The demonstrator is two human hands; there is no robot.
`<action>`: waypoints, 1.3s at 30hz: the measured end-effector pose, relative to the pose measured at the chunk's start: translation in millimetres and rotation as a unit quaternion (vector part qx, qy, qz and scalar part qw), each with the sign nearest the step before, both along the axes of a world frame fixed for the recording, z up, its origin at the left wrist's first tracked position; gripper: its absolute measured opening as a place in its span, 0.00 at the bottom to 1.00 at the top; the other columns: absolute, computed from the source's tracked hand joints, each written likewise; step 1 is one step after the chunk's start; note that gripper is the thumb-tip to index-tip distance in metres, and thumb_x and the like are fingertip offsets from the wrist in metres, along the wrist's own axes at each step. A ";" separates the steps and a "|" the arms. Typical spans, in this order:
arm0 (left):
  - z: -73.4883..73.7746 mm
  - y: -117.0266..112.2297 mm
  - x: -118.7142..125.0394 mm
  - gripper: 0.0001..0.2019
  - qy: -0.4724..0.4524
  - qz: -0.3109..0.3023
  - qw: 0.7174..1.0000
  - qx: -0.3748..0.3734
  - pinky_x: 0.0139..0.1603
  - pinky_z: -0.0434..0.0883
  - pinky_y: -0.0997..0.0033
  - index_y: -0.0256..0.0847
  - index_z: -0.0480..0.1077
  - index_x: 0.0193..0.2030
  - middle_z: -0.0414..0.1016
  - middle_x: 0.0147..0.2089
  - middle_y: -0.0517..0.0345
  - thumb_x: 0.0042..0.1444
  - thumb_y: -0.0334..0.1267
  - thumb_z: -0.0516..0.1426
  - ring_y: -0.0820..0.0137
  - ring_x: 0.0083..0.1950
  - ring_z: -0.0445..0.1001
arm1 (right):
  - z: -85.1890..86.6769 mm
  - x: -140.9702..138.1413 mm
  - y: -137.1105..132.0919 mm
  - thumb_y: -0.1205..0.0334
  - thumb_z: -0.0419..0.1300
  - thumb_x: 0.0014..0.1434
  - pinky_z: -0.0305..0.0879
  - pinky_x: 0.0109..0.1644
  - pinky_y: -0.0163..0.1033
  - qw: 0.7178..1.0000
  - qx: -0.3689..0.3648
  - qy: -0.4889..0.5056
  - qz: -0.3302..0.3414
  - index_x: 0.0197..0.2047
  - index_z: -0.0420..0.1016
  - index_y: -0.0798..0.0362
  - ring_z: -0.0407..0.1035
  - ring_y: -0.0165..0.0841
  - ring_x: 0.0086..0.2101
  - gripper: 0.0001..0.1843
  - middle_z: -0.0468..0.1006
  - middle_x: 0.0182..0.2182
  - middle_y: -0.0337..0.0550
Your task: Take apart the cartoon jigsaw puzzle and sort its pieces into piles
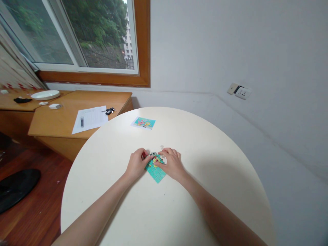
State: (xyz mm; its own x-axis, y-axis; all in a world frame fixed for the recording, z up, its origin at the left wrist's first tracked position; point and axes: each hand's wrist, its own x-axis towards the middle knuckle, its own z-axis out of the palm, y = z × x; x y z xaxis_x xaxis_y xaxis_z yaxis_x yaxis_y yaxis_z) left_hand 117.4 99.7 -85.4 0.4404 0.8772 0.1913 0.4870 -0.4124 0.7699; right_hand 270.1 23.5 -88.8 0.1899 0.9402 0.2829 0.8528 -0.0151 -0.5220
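A small teal jigsaw puzzle [157, 173] with a yellow cartoon figure lies on the round white table, one corner pointing toward me. My left hand [137, 165] grips its upper left edge, thumb on top and fingers curled. From the other side, my right hand [173, 164] closes on the upper right part, thumb and fingertips on the pieces. Whether a separate piece is between those fingers is too small to tell. Just beyond my hands lies a loose puzzle piece [162, 146], pale side up. The fingers partly cover the puzzle's far part.
Farther back on the white table [194, 133] lies a teal cartoon picture card [144, 123]. A wooden desk [53, 123] on the left bears a paper sheet [89, 119], keys [109, 111] and a white plate [45, 95]. The wall stands behind and to the right.
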 end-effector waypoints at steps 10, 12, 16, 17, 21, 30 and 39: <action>4.8 -4.7 2.7 0.04 0.040 -0.029 0.997 0.051 0.36 0.60 0.70 0.38 0.67 0.28 0.69 0.30 0.58 0.48 0.35 0.57 0.70 0.32 0.65 | 0.8 1.8 3.3 0.63 0.64 0.49 0.54 0.49 0.45 0.995 0.041 0.085 0.018 0.33 0.74 0.51 0.65 0.36 0.44 0.06 0.73 0.39 0.42; 5.1 -5.9 3.6 0.04 0.004 -0.038 0.999 0.032 0.33 0.59 0.72 0.38 0.65 0.27 0.67 0.27 0.60 0.48 0.35 0.56 0.71 0.30 0.64 | 0.6 2.5 4.5 0.66 0.61 0.50 0.58 0.47 0.42 0.989 0.059 0.129 0.037 0.30 0.72 0.52 0.67 0.35 0.40 0.01 0.74 0.34 0.41; 5.2 -8.0 4.2 0.08 -0.052 -0.057 0.997 -0.017 0.28 0.57 0.75 0.38 0.64 0.26 0.64 0.23 0.63 0.49 0.40 0.55 0.74 0.26 0.60 | -1.7 1.6 6.6 0.65 0.56 0.52 0.63 0.35 0.36 0.960 0.042 0.273 0.053 0.29 0.69 0.52 0.68 0.31 0.29 0.03 0.73 0.26 0.38; 5.4 -8.2 4.1 0.09 -0.063 -0.062 0.996 -0.026 0.27 0.57 0.76 0.38 0.64 0.26 0.63 0.22 0.63 0.49 0.41 0.55 0.74 0.25 0.60 | -2.4 1.0 7.0 0.64 0.55 0.52 0.63 0.33 0.35 0.950 0.035 0.304 0.055 0.29 0.69 0.52 0.67 0.30 0.28 0.03 0.72 0.25 0.37; 7.8 -7.8 3.6 0.11 -0.109 -0.075 0.989 -0.059 0.28 0.59 0.75 0.37 0.67 0.27 0.66 0.23 0.61 0.50 0.44 0.54 0.74 0.26 0.61 | -4.4 -1.1 8.0 0.62 0.55 0.50 0.62 0.30 0.34 0.930 0.030 0.358 0.075 0.29 0.68 0.53 0.66 0.29 0.26 0.04 0.71 0.23 0.36; 15.3 -12.6 3.2 0.11 -0.147 -0.134 0.977 -0.082 0.31 0.61 0.75 0.36 0.67 0.27 0.67 0.25 0.59 0.51 0.42 0.54 0.73 0.29 0.63 | -8.3 0.0 10.6 0.59 0.56 0.49 0.59 0.28 0.34 0.924 0.019 0.372 0.082 0.28 0.68 0.53 0.64 0.28 0.24 0.06 0.69 0.22 0.36; 7.2 -10.3 5.2 0.11 -0.154 -0.103 0.977 -0.110 0.25 0.57 0.76 0.36 0.63 0.28 0.60 0.23 0.63 0.52 0.43 0.52 0.76 0.25 0.58 | 2.1 1.5 6.5 0.62 0.55 0.50 0.59 0.30 0.33 0.929 0.038 0.350 0.115 0.28 0.67 0.54 0.63 0.27 0.25 0.05 0.69 0.22 0.36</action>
State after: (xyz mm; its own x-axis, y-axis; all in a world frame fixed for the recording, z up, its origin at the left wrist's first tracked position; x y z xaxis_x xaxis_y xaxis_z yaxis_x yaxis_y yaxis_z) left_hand 122.5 89.4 -78.2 0.5625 0.8112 0.1594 0.1435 -0.2857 0.9475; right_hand 271.6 30.0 -86.7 0.1492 0.9612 0.2319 0.2797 0.1839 -0.9423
